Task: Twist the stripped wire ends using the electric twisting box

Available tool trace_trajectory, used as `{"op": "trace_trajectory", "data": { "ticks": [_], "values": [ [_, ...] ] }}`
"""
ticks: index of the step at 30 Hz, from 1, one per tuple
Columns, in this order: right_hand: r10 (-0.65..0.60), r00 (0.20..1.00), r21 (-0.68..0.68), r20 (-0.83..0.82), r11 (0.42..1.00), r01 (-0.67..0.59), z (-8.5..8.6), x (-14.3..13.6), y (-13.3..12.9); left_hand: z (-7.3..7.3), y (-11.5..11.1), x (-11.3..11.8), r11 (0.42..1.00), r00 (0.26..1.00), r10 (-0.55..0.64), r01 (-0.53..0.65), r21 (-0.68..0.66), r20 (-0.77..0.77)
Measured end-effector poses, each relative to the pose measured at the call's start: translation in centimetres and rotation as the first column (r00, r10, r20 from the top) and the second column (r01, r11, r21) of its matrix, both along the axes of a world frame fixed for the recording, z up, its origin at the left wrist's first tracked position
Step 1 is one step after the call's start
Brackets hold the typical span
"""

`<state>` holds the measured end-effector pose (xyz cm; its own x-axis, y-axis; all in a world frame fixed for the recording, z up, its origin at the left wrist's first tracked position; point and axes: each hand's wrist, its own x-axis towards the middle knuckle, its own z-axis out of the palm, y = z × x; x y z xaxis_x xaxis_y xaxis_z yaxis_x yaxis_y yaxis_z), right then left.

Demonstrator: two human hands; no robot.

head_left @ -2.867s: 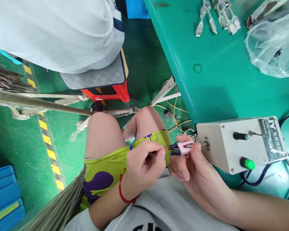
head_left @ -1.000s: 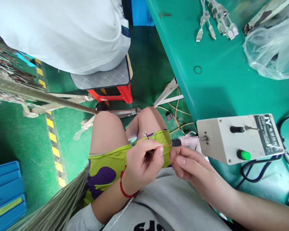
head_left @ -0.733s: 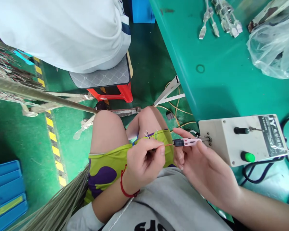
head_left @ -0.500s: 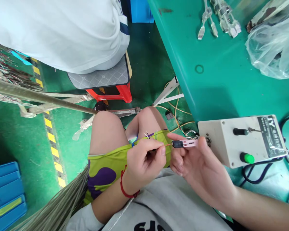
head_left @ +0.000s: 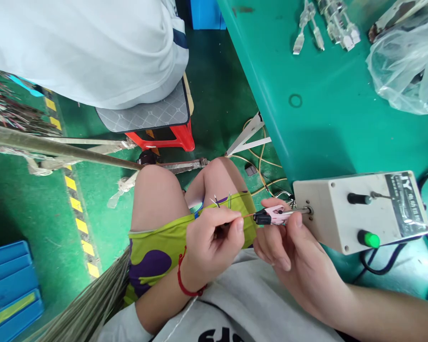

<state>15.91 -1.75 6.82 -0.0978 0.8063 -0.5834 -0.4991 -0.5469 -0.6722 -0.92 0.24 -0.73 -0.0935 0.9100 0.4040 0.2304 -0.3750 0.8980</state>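
Note:
My left hand (head_left: 216,237) is closed in a pinch on several thin wires. A short orange wire (head_left: 248,215) runs from its fingertips to the black tip of a small pink and black clip (head_left: 275,215). Dark, white and green wire ends (head_left: 217,202) stick up behind the knuckles. My right hand (head_left: 299,251) has its thumb and index finger around the pink tail of the clip. The clip is in line with a metal shaft (head_left: 300,211) coming out of a beige machine box (head_left: 345,209); the thumb partly hides where they meet.
The box has a black knob (head_left: 359,198) and a green button (head_left: 371,240). On the green table (head_left: 317,137) are clear-plugged USB cables (head_left: 337,28) and a plastic bag (head_left: 410,71). A person in white (head_left: 92,52) sits on a red stool (head_left: 180,137). Grey cables (head_left: 96,294) hang at my left.
The clip has turned about its length and now shows both pink halves. My right fingers have closed in around its tail, baring the metal shaft. My left hand has hardly moved.

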Motion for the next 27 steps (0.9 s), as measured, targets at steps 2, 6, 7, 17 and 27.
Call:
{"op": "trace_trajectory", "data": {
  "ticks": [2,6,7,17,27],
  "values": [
    [0.003,0.999,0.035,-0.036,0.999,-0.001,0.04,-0.08,0.08,0.04,0.00,0.12,1.000,1.000,-0.014,0.014,-0.003,-0.011],
    [-0.003,0.998,0.040,-0.059,0.999,0.005,0.19,-0.23,0.23,0.08,0.04,0.41,0.999,0.999,-0.051,0.051,0.001,0.006],
    [-0.005,0.998,0.040,-0.060,0.999,0.007,0.22,-0.25,0.24,0.07,0.05,0.46,0.998,0.998,-0.059,0.059,0.003,0.007],
    [-0.004,0.995,0.029,-0.095,1.000,0.007,0.26,-0.29,0.34,-0.24,0.29,0.60,0.995,0.996,-0.087,0.088,0.037,-0.021],
    [0.025,0.995,-0.039,-0.093,0.999,-0.029,0.24,0.18,0.46,-0.11,0.30,0.54,0.991,0.992,-0.128,0.129,0.030,-0.014]
  ]
}}
